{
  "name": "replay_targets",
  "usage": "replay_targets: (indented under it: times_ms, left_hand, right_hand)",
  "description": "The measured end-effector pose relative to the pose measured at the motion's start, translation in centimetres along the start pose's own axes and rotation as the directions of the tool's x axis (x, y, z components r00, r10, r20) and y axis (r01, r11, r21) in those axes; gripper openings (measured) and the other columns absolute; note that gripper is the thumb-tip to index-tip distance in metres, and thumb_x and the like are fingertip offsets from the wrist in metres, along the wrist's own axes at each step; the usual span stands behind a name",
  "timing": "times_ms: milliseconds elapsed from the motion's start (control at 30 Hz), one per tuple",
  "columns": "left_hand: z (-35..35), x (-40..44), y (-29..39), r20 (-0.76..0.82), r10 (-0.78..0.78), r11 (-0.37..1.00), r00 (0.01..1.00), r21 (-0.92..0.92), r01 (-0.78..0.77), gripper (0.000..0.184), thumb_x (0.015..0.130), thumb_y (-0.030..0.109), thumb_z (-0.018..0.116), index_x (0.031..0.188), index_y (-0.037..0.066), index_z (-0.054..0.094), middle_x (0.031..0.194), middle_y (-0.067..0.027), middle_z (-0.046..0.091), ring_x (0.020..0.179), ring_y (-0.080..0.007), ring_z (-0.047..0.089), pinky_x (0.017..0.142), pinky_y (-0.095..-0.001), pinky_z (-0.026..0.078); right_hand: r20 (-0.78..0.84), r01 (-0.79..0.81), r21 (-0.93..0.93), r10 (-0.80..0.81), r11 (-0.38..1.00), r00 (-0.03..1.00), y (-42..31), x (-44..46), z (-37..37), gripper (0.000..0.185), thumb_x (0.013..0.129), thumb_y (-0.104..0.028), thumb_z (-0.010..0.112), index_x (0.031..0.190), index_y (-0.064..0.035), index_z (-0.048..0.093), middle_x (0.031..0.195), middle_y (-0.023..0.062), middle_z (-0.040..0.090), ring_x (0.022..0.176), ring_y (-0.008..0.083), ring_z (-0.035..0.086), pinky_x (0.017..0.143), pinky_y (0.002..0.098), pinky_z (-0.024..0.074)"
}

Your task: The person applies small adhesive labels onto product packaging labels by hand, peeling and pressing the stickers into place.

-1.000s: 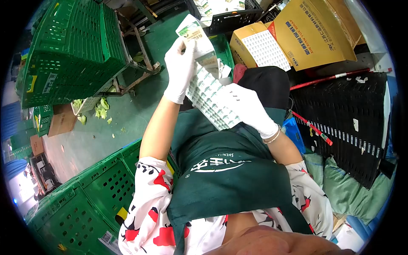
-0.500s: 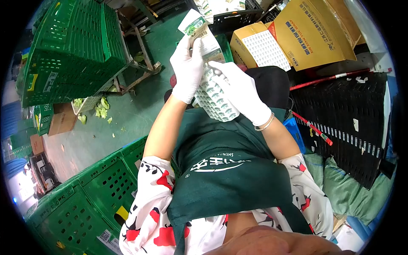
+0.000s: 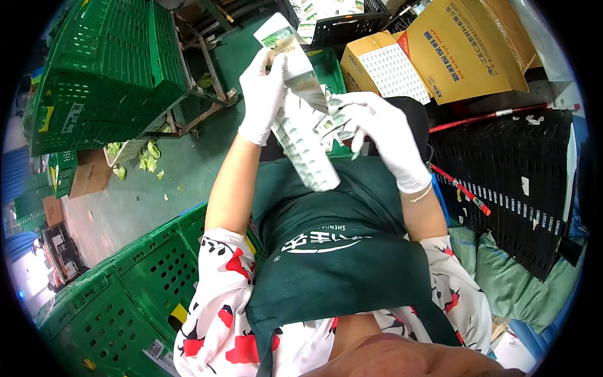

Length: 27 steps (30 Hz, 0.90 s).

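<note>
My left hand (image 3: 260, 97), in a white glove, is closed around a folded strip of printed paper packaging (image 3: 300, 68) with a green picture. A curled sheet of small green-and-white stickers (image 3: 306, 154) hangs below the same hand, over my apron. My right hand (image 3: 386, 135), gloved too, is to the right of the sheet with its fingers bent. A small sticker (image 3: 356, 154) seems to cling to its fingertips. Behind the hands, a green crate (image 3: 339, 70) is partly hidden, with more printed pieces in it.
A cardboard box (image 3: 452, 56) with a sticker sheet (image 3: 394, 72) on it stands at the upper right. Black crates (image 3: 502, 182) are stacked at the right, green crates (image 3: 107, 81) at the left. A black crate (image 3: 352, 30) at the top holds printed packs.
My right hand has moved away from the sticker sheet, to the right and slightly down. My left hand has shifted a little left with the packaging, and the sheet has swung narrower.
</note>
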<state>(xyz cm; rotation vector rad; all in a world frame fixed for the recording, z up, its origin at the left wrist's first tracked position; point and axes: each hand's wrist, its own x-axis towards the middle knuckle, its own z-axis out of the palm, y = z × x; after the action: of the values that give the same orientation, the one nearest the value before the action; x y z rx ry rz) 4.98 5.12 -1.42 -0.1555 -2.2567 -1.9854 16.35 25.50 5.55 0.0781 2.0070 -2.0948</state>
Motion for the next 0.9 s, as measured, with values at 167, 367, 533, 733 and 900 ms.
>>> replay_targets:
  times_ms: [167, 367, 533, 733, 900]
  left_hand:
    - [-1.5, -1.2, 3.3, 0.497, -0.163, 0.937, 0.852, -0.193, 0.292, 0.038, 0.093, 0.008, 0.064, 0.129, -0.004, 0.059, 0.115, -0.0042, 0.068, 0.099, -0.0066, 0.060, 0.088, -0.0234, 0.048]
    - [-0.9, -3.6, 1.6, 0.693, -0.254, 0.908, 0.675, -0.070, 0.413, 0.039, 0.092, 0.006, 0.065, 0.129, -0.004, 0.058, 0.117, -0.0066, 0.067, 0.102, -0.0085, 0.062, 0.091, -0.0242, 0.049]
    - [-0.4, -2.9, 0.7, 0.561, -0.351, 0.730, 0.750, -0.338, 0.595, 0.032, 0.093, 0.019, 0.066, 0.115, -0.004, 0.066, 0.102, -0.0062, 0.070, 0.089, -0.0103, 0.065, 0.082, -0.0273, 0.052]
    - [-0.1, -2.4, 0.8, 0.502, -0.271, 0.897, 0.821, -0.178, 0.405, 0.028, 0.091, 0.014, 0.069, 0.113, -0.004, 0.068, 0.104, -0.0074, 0.071, 0.088, -0.0090, 0.064, 0.082, -0.0255, 0.052]
    - [0.9, -3.0, -0.4, 0.499, -0.217, 0.949, 0.839, -0.093, 0.301, 0.026, 0.089, 0.017, 0.071, 0.107, -0.001, 0.070, 0.091, -0.0007, 0.070, 0.079, -0.0047, 0.058, 0.071, -0.0227, 0.048]
  right_hand:
    - [0.078, -0.003, -0.052, 0.007, 0.999, 0.997, 1.9, 3.0, -3.9, 0.033, 0.102, -0.023, 0.048, 0.097, 0.0029, 0.067, 0.075, 0.0015, 0.062, 0.054, 0.0019, 0.051, 0.042, 0.0165, 0.0371]
    - [0.289, 0.402, -0.303, -0.318, 0.864, 0.903, 3.3, 5.7, -3.4, 0.030, 0.099, -0.023, 0.055, 0.100, 0.0014, 0.071, 0.067, -0.0004, 0.062, 0.049, 0.0035, 0.048, 0.048, 0.0177, 0.0401]
    - [0.459, 0.270, -0.298, -0.110, 0.916, 0.881, 2.7, 4.0, -2.3, 0.026, 0.096, -0.025, 0.061, 0.098, -0.0010, 0.070, 0.067, 0.0002, 0.063, 0.055, 0.0039, 0.053, 0.050, 0.0201, 0.0421]
    - [-0.097, -0.006, -0.069, -0.001, 0.998, 0.995, 2.6, 3.3, -3.0, 0.026, 0.097, -0.028, 0.058, 0.090, -0.0052, 0.068, 0.065, -0.0053, 0.055, 0.051, 0.0001, 0.046, 0.046, 0.0161, 0.0360]
    - [-0.199, 0.035, -0.043, -0.043, 0.998, 0.979, 3.6, 4.5, -0.7, 0.022, 0.093, -0.022, 0.065, 0.100, -0.0018, 0.068, 0.074, -0.0017, 0.060, 0.061, 0.0034, 0.056, 0.051, 0.0188, 0.0405]
